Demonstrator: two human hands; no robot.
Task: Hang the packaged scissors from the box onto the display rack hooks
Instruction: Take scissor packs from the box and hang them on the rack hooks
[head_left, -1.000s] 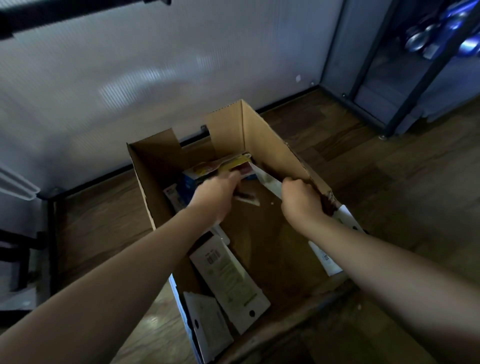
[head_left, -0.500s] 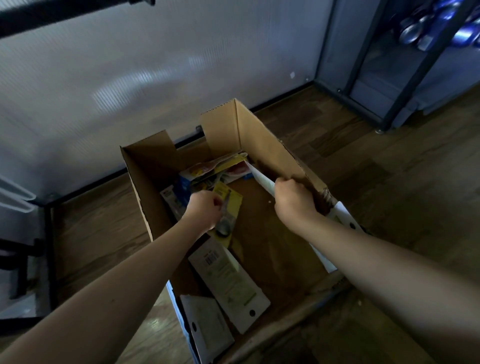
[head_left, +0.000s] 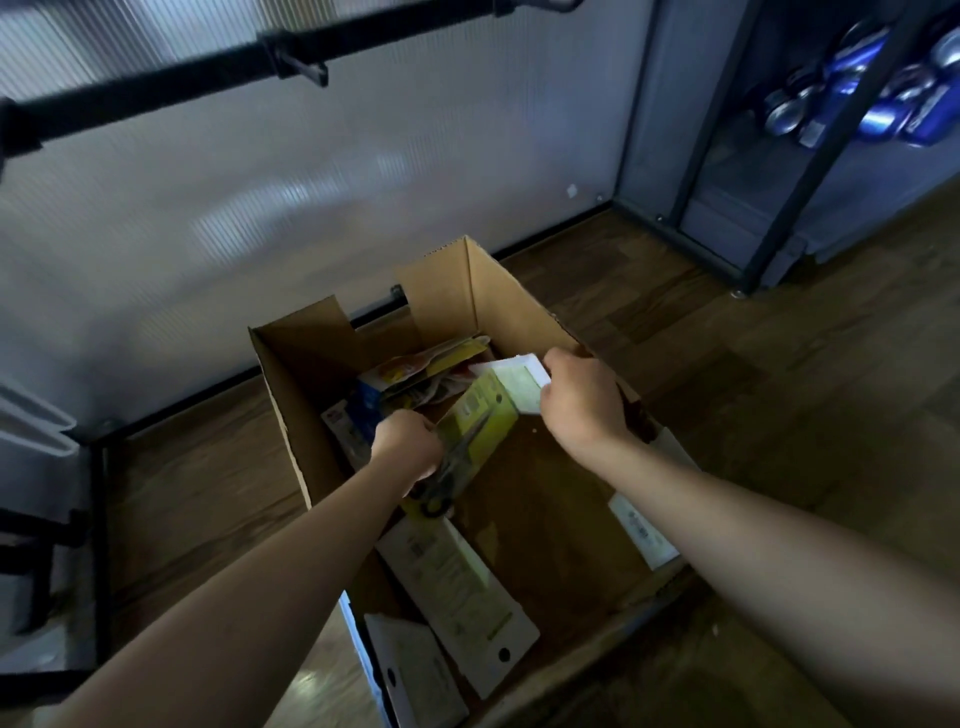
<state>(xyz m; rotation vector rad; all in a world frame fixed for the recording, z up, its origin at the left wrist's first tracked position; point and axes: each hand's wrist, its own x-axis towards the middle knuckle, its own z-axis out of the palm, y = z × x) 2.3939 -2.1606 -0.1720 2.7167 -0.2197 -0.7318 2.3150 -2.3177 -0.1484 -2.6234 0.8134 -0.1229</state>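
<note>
With the left hand (head_left: 410, 444) gripping a yellow scissors pack (head_left: 475, 436) and the right hand (head_left: 582, 400) pinching a white-backed pack (head_left: 519, 382) over the box (head_left: 519, 322), both cards may snag each other toward the hook (head_left: 306, 70) at 11 o'clock.

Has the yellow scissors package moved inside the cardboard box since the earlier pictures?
Yes. The yellow scissors package rose from the brown cardboard box floor toward its right wall.
</note>
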